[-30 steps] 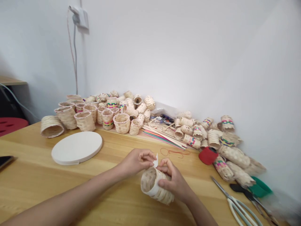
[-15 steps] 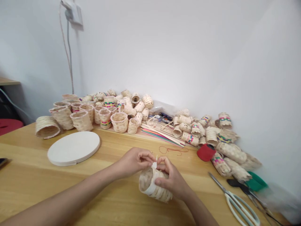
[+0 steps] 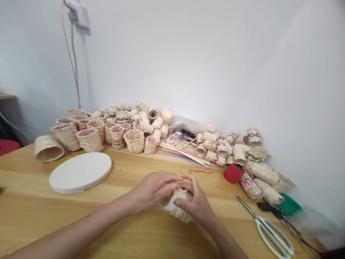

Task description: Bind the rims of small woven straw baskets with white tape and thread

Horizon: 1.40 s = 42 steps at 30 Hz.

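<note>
- Clearly, the right hand had its grip closed round a woven basket, near the middle of the surface.
- The left hand curled over its rim; whether this grip pinched anything could not be told.
- The basket tilted, mouth leftward, contents hidden.
- Far left, rimmed baskets stood upright.

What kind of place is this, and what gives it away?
Probably a small craft workspace: a wooden table against a wall, crowded with small woven baskets, plus white-handled scissors and a bundle of coloured strips.
</note>
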Tool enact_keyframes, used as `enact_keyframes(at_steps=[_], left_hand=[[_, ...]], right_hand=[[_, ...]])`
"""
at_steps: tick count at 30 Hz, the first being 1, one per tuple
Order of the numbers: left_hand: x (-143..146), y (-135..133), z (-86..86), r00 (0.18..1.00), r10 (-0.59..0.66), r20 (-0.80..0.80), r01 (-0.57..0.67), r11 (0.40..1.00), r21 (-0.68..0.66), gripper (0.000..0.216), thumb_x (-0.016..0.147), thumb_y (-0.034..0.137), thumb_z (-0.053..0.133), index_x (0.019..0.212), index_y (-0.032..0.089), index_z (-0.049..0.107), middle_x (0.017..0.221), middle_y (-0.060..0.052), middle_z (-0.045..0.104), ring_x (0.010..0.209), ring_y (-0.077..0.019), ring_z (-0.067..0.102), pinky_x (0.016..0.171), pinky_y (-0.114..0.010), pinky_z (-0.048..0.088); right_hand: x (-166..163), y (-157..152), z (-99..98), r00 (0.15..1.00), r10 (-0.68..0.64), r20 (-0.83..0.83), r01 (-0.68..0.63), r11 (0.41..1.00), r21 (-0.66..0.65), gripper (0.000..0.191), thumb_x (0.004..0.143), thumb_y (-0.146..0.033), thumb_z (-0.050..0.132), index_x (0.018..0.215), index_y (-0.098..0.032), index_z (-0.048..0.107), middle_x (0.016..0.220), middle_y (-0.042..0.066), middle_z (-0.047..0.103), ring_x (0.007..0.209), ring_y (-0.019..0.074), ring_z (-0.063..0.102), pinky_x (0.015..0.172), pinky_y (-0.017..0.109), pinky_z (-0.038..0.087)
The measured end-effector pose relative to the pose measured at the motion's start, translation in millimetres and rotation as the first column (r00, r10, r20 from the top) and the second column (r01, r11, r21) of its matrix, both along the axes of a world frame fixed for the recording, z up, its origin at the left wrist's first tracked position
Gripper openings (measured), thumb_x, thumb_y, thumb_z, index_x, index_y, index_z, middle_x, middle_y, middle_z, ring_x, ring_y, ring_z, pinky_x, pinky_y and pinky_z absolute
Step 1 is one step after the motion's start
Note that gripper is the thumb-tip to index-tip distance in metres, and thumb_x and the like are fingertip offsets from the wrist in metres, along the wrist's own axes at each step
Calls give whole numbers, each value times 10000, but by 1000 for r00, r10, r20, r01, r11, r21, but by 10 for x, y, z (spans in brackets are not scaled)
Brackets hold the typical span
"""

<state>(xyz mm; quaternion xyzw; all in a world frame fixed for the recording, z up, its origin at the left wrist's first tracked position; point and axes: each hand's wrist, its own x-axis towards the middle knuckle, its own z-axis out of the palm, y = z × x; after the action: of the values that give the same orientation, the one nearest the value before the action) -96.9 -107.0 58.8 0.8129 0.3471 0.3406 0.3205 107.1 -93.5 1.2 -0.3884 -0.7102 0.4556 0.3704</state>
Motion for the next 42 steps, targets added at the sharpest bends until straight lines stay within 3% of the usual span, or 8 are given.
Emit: enact_keyframes(at_steps=[8,18,22,25,29,32,38,42], left_hand=[[124,13,-183,993,87,86,-84,996,-37,308,767,162,561,1051,225,663,1148,-28,674,1074,-195,582,958,-301,411],[224,9,-348,962,188,198,-177,982,-70,338,734,125,503,1016,208,669,1063,-47,681,1027,-190,590,932,-304,435],[248,-22,-387,918,336,213,-328,942,-74,497,732,185,549,1228,200,537,1213,-85,601,1010,-205,582,893,-332,458],[268,-33,-394,867,445,224,-426,896,-128,444,711,239,600,1148,177,552,1082,-89,644,935,-213,596,845,-331,470],[277,-23,-395,913,355,202,-318,928,-193,140,769,261,545,834,172,631,811,-31,686,791,-182,619,771,-275,467],[277,-18,-416,949,258,182,-221,955,-199,223,828,287,483,760,164,656,772,-21,695,750,-175,618,719,-249,459],[288,-60,-440,951,300,72,-300,954,-10,296,873,248,441,701,174,670,655,-8,664,642,-152,574,626,-229,409],[284,-48,-452,946,324,24,-323,929,180,278,859,191,457,656,179,645,617,-13,646,625,-150,558,648,-246,390]], right_hand=[[-5,11,-6,977,-166,134,138,971,195,507,754,-392,697,1152,-238,423,1092,67,686,996,230,640,852,346,478],[-40,-15,14,970,-163,182,112,958,263,323,821,-372,599,1092,-228,499,1022,44,672,923,201,644,778,290,495],[-41,-25,29,952,-242,187,176,933,314,316,804,-340,603,1080,-221,507,1034,50,663,923,200,637,788,293,489],[-24,-26,30,932,-302,201,212,903,372,327,795,-330,598,1086,-214,503,1030,56,661,909,202,638,775,295,491],[8,-11,12,900,-360,247,204,847,492,340,785,-300,587,1104,-211,509,1026,61,661,897,211,638,764,308,491],[20,0,-3,880,-394,265,188,801,569,375,764,-268,589,1125,-209,508,1039,65,661,913,220,638,788,325,492],[19,0,-16,865,-406,294,144,763,630,423,773,-240,591,1181,-209,481,1083,83,659,955,234,637,798,347,505],[27,9,1,914,-358,190,88,634,768,371,798,-200,584,1159,-222,501,1214,107,605,1129,259,559,929,416,451]])
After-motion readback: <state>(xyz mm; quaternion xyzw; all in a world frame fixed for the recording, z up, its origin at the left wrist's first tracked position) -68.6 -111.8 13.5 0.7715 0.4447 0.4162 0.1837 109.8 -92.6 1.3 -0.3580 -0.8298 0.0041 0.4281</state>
